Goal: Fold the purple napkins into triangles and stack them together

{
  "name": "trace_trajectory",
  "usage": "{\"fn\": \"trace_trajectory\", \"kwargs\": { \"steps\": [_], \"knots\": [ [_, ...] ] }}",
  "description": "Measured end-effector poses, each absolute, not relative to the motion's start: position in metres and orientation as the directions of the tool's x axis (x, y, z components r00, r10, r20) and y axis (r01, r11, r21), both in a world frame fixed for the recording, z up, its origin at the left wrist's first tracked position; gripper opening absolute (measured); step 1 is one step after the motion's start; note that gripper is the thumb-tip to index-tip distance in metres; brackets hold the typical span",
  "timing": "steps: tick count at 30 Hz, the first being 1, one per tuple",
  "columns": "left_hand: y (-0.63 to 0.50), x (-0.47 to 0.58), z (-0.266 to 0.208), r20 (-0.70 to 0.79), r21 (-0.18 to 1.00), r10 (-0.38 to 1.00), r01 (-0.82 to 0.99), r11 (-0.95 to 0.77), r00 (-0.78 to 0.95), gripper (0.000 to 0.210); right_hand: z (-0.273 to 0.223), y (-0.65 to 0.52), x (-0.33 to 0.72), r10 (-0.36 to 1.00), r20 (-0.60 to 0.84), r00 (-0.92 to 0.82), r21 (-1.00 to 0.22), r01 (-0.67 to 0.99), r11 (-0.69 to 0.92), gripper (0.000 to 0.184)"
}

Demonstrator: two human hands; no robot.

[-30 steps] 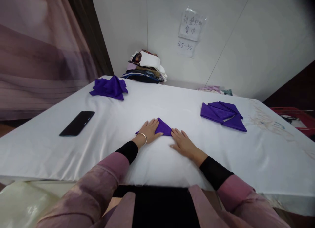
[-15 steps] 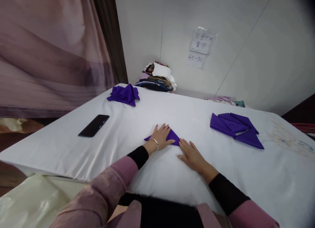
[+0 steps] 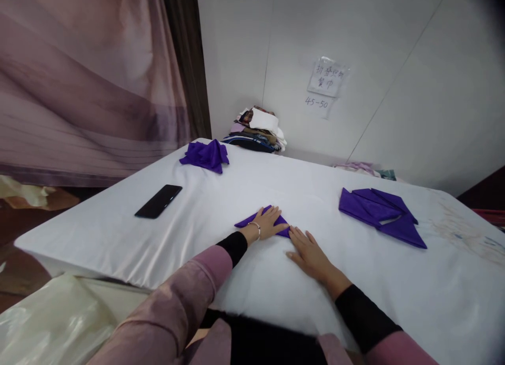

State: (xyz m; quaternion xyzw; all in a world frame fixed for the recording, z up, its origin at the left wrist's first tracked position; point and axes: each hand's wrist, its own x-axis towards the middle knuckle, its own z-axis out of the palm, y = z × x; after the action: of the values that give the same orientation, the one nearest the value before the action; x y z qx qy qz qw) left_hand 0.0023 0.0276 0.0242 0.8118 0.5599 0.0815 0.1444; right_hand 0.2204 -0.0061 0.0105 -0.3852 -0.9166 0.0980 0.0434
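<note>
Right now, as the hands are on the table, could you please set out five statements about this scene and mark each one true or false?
1. The left hand lies on the middle purple cloth. True.
2. The phone lies to the right of both hands. False: it lies to their left.
3. The right hand has its fingers at that cloth's right corner. True.
4. The lower paper note reads 60-70. False: it reads 45-50.
5. Another purple cloth lies to the right of both hands. True.
</note>
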Motion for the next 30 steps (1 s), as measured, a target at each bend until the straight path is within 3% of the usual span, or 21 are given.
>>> {"fn": "trace_trajectory", "kwargs": {
  "steps": [6,16,22,30],
  "knots": [
    [0.018,-0.028,0.019,0.027,0.26,0.978,0.943,-0.209,0.209,0.071,0.014,-0.008,0.219,0.719,-0.008,-0.695,-0.211,0.704,0.678,0.064],
    [0.012,-0.032,0.014,0.005,0.228,0.979,0.953,-0.201,0.205,0.068,0.032,-0.011,0.216,0.729,-0.071,-0.68,-0.209,0.725,0.656,0.065],
    [0.011,-0.032,0.015,-0.005,0.216,0.979,0.956,-0.197,0.203,0.066,0.055,0.001,0.162,0.693,0.092,-0.715,-0.195,0.669,0.717,0.07],
    [0.011,-0.032,0.014,-0.018,0.191,0.982,0.964,-0.183,0.19,0.065,0.022,0.034,0.134,0.714,0.043,-0.699,-0.226,0.689,0.688,0.074]
  ]
}}
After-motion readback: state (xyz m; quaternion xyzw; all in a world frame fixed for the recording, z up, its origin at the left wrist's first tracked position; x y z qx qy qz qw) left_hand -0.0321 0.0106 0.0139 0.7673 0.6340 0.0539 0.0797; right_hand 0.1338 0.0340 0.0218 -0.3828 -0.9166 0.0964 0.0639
